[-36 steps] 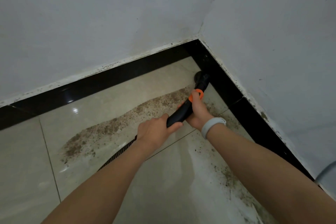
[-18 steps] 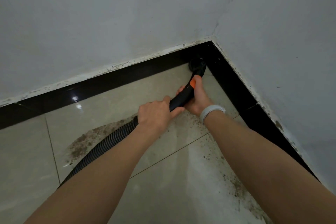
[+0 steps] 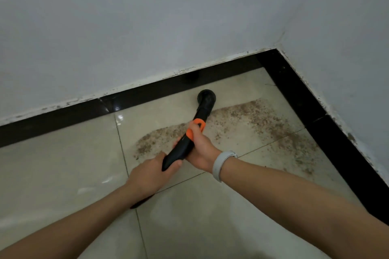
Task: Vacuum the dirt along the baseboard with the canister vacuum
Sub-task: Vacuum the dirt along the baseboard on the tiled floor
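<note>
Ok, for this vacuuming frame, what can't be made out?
Head view only:
- Canister body: outside the frame.
- Vacuum hose: mostly hidden under the left forearm.
- Nozzle opening: faces the floor, contact unclear.
- Left hand fingers: wrapped under the black wand handle.
- Right hand fingers: mostly behind the handle.

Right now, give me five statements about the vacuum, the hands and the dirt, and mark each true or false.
1. Both hands grip the vacuum handle. True: the left hand holds its rear end, the right hand holds it by the orange collar.
2. The round nozzle sits in the corner of the room. False: it is on the tile near the back baseboard, well left of the corner.
3. A band of brown dirt lies on the floor to the right of the nozzle. True.
4. The wristband is on the left wrist. False: it is on the right.
5. The baseboard is white. False: it is black.
</note>
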Motion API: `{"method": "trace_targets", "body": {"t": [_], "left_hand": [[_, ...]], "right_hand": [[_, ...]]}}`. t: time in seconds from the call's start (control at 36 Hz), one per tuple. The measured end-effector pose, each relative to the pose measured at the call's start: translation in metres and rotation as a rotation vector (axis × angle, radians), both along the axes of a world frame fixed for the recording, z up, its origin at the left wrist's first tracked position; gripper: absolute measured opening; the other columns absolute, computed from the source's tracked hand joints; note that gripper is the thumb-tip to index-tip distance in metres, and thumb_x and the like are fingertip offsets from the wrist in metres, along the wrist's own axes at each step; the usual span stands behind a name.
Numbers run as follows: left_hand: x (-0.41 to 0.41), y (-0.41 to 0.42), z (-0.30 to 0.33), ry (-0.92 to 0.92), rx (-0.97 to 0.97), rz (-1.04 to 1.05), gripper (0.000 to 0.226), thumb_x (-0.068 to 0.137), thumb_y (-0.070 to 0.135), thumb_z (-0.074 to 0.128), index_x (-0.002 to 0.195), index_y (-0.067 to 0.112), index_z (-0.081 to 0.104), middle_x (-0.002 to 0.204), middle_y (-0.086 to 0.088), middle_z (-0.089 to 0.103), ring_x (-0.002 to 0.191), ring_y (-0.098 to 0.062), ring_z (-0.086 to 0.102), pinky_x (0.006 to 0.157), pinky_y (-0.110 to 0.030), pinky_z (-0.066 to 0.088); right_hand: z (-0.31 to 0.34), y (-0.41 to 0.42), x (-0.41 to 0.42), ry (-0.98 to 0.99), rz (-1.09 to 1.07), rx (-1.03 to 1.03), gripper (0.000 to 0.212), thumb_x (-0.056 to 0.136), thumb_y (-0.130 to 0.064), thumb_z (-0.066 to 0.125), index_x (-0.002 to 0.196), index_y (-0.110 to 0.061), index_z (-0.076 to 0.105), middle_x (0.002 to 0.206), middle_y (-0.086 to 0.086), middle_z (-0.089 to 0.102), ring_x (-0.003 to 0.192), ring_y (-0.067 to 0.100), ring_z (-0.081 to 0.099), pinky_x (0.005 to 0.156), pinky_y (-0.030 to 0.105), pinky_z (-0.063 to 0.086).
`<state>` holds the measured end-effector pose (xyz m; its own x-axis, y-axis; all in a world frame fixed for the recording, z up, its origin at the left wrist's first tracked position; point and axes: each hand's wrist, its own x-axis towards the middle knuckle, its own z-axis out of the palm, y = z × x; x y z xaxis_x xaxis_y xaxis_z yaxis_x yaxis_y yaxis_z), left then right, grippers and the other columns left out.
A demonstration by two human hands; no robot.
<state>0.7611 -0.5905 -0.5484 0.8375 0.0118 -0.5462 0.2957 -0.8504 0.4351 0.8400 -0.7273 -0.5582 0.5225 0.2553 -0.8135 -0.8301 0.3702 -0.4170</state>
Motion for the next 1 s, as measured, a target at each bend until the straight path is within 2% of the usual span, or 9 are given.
{"method": "trace_targets", "body": {"t": [0.06, 0.17, 0.33, 0.44, 0.53, 0.61, 0.72, 0.86, 1.0], "left_hand": [[-0.018, 0.013, 0.003, 0.020, -0.019, 0.054, 0.050, 0.088, 0.070, 0.037, 0.096, 0.022, 0.051, 0.084, -0.001, 0.068, 0.075, -0.019, 0.067, 0.075, -0.040, 0.055], [-0.046, 0.037, 0.015, -0.004, 0.060, 0.095, 0.059, 0.082, 0.077, 0.031, 0.092, 0.023, 0.052, 0.080, 0.000, 0.068, 0.073, -0.022, 0.066, 0.072, -0.038, 0.055], [-0.074, 0.066, 0.027, -0.051, 0.187, 0.176, 0.062, 0.083, 0.079, 0.029, 0.083, 0.023, 0.055, 0.077, 0.001, 0.067, 0.075, -0.023, 0.064, 0.069, -0.032, 0.048], [-0.104, 0.082, 0.026, -0.028, 0.171, 0.246, 0.059, 0.084, 0.076, 0.034, 0.077, 0.022, 0.056, 0.071, 0.003, 0.066, 0.070, -0.019, 0.064, 0.067, -0.031, 0.048], [-0.128, 0.096, 0.024, 0.009, 0.161, 0.292, 0.060, 0.084, 0.075, 0.036, 0.081, 0.021, 0.060, 0.069, 0.002, 0.067, 0.066, -0.017, 0.065, 0.064, -0.030, 0.049], [-0.151, 0.104, 0.022, -0.003, 0.249, 0.330, 0.057, 0.085, 0.074, 0.038, 0.079, 0.021, 0.058, 0.065, 0.003, 0.062, 0.063, -0.017, 0.059, 0.055, -0.028, 0.037], [-0.181, 0.103, 0.018, -0.110, 0.356, 0.424, 0.045, 0.088, 0.064, 0.044, 0.081, 0.021, 0.053, 0.062, 0.004, 0.054, 0.063, -0.024, 0.050, 0.058, -0.032, 0.033], [-0.204, 0.107, 0.006, -0.106, 0.326, 0.501, 0.044, 0.087, 0.062, 0.049, 0.072, 0.020, 0.052, 0.057, 0.002, 0.056, 0.061, -0.026, 0.056, 0.056, -0.032, 0.034], [-0.197, 0.107, 0.003, -0.061, 0.298, 0.505, 0.047, 0.086, 0.063, 0.047, 0.064, 0.021, 0.049, 0.056, 0.002, 0.055, 0.060, -0.023, 0.054, 0.054, -0.031, 0.032]], "right_hand": [[0.001, 0.013, -0.015, -0.010, 0.087, -0.050, 0.031, 0.097, -0.041, 0.053, 0.094, -0.010, 0.051, 0.081, 0.010, 0.057, 0.077, 0.023, 0.057, 0.083, 0.042, 0.051], [0.012, 0.039, -0.034, -0.056, 0.190, -0.101, 0.037, 0.097, -0.043, 0.051, 0.109, -0.009, 0.051, 0.098, 0.012, 0.061, 0.088, 0.024, 0.060, 0.074, 0.039, 0.052], [0.026, 0.078, -0.060, -0.033, 0.100, -0.012, 0.025, 0.097, -0.037, 0.054, 0.094, -0.012, 0.052, 0.085, 0.009, 0.058, 0.081, 0.021, 0.059, 0.072, 0.039, 0.053], [0.025, 0.095, -0.079, -0.003, 0.075, 0.047, 0.031, 0.096, -0.037, 0.056, 0.105, -0.009, 0.047, 0.085, 0.013, 0.058, 0.076, 0.026, 0.061, 0.067, 0.039, 0.054], [0.024, 0.107, -0.100, -0.009, 0.131, 0.055, 0.025, 0.098, -0.035, 0.052, 0.102, -0.010, 0.047, 0.086, 0.013, 0.056, 0.077, 0.028, 0.062, 0.073, 0.041, 0.054], [0.023, 0.123, -0.125, -0.019, 0.187, 0.052, 0.025, 0.100, -0.034, 0.048, 0.094, -0.010, 0.046, 0.082, 0.011, 0.054, 0.075, 0.024, 0.061, 0.077, 0.039, 0.054], [0.017, 0.140, -0.149, -0.008, 0.252, 0.048, 0.025, 0.101, -0.033, 0.047, 0.092, -0.010, 0.045, 0.081, 0.010, 0.052, 0.075, 0.023, 0.060, 0.086, 0.041, 0.052], [0.007, 0.145, -0.162, 0.023, 0.337, 0.043, 0.026, 0.099, -0.035, 0.050, 0.096, -0.009, 0.045, 0.086, 0.011, 0.053, 0.075, 0.025, 0.063, 0.082, 0.040, 0.055], [-0.001, 0.142, -0.158, 0.048, 0.317, 0.044, 0.031, 0.099, -0.038, 0.049, 0.107, -0.009, 0.042, 0.103, 0.017, 0.053, 0.080, 0.027, 0.065, 0.073, 0.038, 0.056]]}}
